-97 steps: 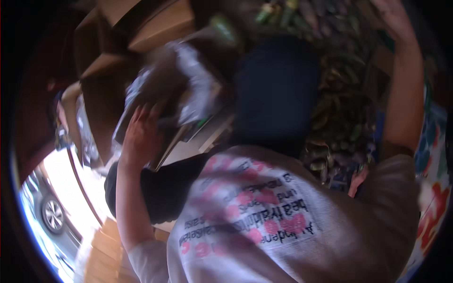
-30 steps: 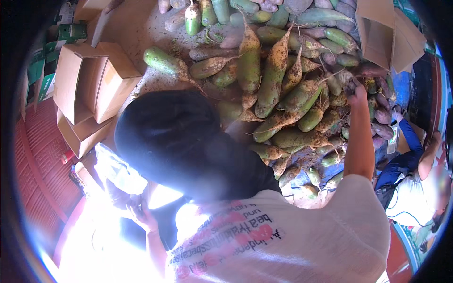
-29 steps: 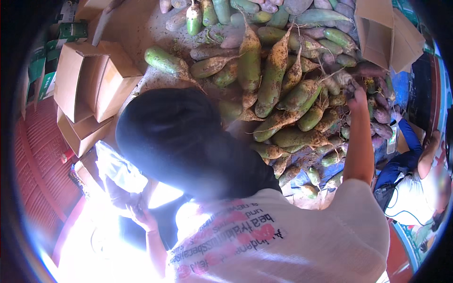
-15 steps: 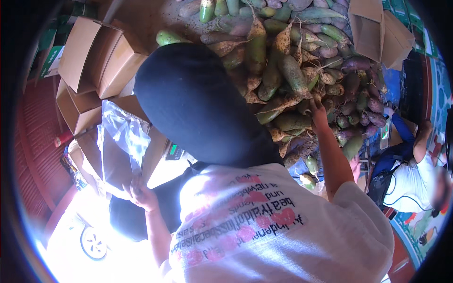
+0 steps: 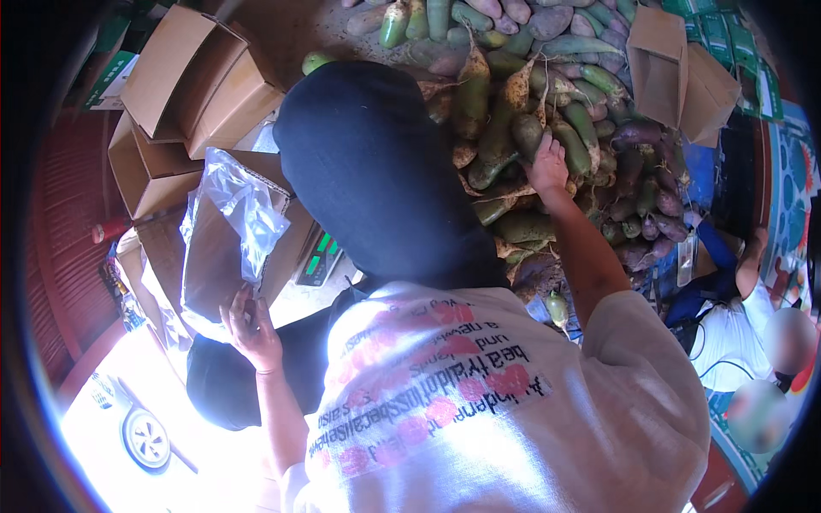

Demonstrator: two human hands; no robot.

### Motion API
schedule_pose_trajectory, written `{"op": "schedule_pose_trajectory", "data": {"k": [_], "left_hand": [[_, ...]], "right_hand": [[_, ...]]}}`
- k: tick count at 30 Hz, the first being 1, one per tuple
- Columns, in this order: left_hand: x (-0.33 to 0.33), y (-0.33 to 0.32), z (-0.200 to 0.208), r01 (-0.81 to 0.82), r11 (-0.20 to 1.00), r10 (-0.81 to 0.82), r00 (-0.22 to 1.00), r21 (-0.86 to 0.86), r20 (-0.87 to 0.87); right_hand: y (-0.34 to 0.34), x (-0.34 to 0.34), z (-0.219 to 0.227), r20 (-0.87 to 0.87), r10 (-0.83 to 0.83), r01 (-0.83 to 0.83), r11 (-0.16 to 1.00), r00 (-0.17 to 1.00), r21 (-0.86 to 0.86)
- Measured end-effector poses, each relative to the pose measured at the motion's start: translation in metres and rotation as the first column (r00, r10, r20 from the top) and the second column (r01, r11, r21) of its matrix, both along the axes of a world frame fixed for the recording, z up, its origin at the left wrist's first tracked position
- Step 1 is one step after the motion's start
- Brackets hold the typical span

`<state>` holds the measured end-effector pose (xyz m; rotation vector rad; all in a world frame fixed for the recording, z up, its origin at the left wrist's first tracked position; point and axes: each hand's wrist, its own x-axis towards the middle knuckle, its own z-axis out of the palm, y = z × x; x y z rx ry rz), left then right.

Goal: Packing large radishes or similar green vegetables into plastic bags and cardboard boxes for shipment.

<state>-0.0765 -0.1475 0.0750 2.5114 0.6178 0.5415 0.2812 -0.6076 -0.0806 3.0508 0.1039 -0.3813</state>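
Note:
My right hand (image 5: 548,168) reaches into a heap of green radishes. Its fingers are closed around the near end of a green radish (image 5: 528,135), seen nearly end-on; the fingertips are partly hidden. Long radishes with brown, soil-marked root ends, such as this one (image 5: 471,94), lie just left of it. At the left, my left hand (image 5: 253,332) is raised beside a cardboard carton (image 5: 205,274) lined with a clear plastic bag (image 5: 244,209). The left fingers are apart at the bag's near edge, and nothing shows in them.
Empty cartons (image 5: 201,81) are stacked at the far left, and another open carton (image 5: 676,73) stands far right. A scale with a green display (image 5: 321,255) sits beside the lined carton. My dark-trousered knee (image 5: 376,171) rises between. Another person (image 5: 744,333) is at the right.
My right hand has moved up and left across the heap, and the radish there has swung to point end-on. My left fingers have spread. The whole view has shifted slightly.

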Motion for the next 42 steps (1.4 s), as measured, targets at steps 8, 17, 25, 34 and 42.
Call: {"op": "schedule_pose_trajectory", "data": {"k": [8,17,25,34,42], "left_hand": [[0.005,0.007,0.016,-0.049,0.996,0.060,0.985,-0.072,0.161],[0.196,0.010,0.121,0.113,0.993,-0.095,0.902,-0.020,0.421],[0.384,-0.018,0.122,0.548,0.796,-0.513,0.836,-0.255,0.194],[0.425,-0.003,0.075,0.138,0.448,-0.071,0.990,-0.883,0.119],[0.375,0.024,0.101,-0.069,0.577,0.402,0.892,-0.814,0.209]], "right_hand": [[-0.017,0.033,-0.038,0.114,-0.080,0.047,0.962,0.990,0.270],[0.048,0.074,0.128,-0.460,0.144,0.473,-0.083,0.876,0.877],[0.120,0.131,0.202,-0.533,0.605,0.739,-0.142,0.592,0.659],[0.255,0.147,0.264,-0.231,0.631,0.043,0.299,0.740,0.953],[0.343,0.139,0.315,0.088,0.822,-0.579,0.316,0.563,0.752]]}}
